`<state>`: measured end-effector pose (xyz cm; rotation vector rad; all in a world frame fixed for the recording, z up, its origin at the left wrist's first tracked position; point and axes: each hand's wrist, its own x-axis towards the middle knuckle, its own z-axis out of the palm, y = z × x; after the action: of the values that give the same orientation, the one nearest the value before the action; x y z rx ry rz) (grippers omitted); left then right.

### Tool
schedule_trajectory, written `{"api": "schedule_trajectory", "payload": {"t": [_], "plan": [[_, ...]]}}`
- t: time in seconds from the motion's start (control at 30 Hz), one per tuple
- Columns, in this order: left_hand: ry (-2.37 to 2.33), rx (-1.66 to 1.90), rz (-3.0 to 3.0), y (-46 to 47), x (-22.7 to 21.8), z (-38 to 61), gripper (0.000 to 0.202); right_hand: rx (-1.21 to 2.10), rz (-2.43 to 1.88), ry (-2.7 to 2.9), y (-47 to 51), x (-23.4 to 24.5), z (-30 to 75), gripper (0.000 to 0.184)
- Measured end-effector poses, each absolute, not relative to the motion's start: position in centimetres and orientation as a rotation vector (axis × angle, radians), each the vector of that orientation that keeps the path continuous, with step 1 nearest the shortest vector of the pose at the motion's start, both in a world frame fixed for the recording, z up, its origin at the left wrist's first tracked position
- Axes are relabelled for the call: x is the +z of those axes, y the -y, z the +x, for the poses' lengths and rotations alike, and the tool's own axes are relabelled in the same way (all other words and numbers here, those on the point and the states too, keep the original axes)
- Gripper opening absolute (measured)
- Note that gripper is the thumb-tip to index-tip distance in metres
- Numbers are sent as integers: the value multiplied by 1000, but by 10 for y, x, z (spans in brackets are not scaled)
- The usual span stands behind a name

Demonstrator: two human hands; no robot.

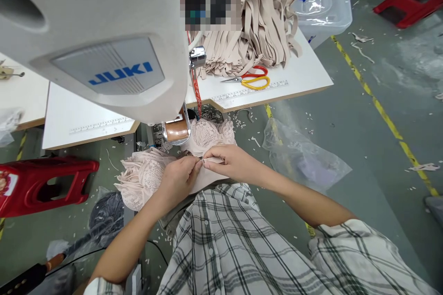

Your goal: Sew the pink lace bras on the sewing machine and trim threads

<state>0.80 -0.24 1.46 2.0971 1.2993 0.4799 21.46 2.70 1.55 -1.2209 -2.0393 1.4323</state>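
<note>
Both hands meet in front of the plaid shirt, over a pale pink lace bra (207,136). My left hand (180,174) pinches an edge of its fabric between thumb and fingers. Close beside it, my right hand (226,160) is closed on the same bra, with a small folded strip of cloth showing at the fingertips. Lace cups of the bra spread out just beyond the hands, below the sewing machine head (121,55). More lace bras lie stacked (140,179) to the left of my left hand. The exact fold between the fingertips is partly hidden.
On the white table (301,78) lie a heap of beige straps (266,23) and scissors (254,78) with red and yellow handles. A clear plastic box (316,0) stands behind. Red stools (48,184) and a plastic bag (304,156) are on the scrap-strewn floor.
</note>
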Motion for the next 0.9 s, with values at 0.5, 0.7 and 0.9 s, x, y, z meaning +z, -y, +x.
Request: {"api": "schedule_trajectory", "payload": {"t": [0.5,0.7,0.9], "plan": [[-1239,525,2014,2,28,-16,22,1538,-1038,1798,-42,4,219,18],[-1249,499,2056,2,47,-15,7,1370,-578,2321,-32,18,206,16],[-1180,621,1999,-1,48,-19,9,1002,-519,2400,-28,16,203,20]]}}
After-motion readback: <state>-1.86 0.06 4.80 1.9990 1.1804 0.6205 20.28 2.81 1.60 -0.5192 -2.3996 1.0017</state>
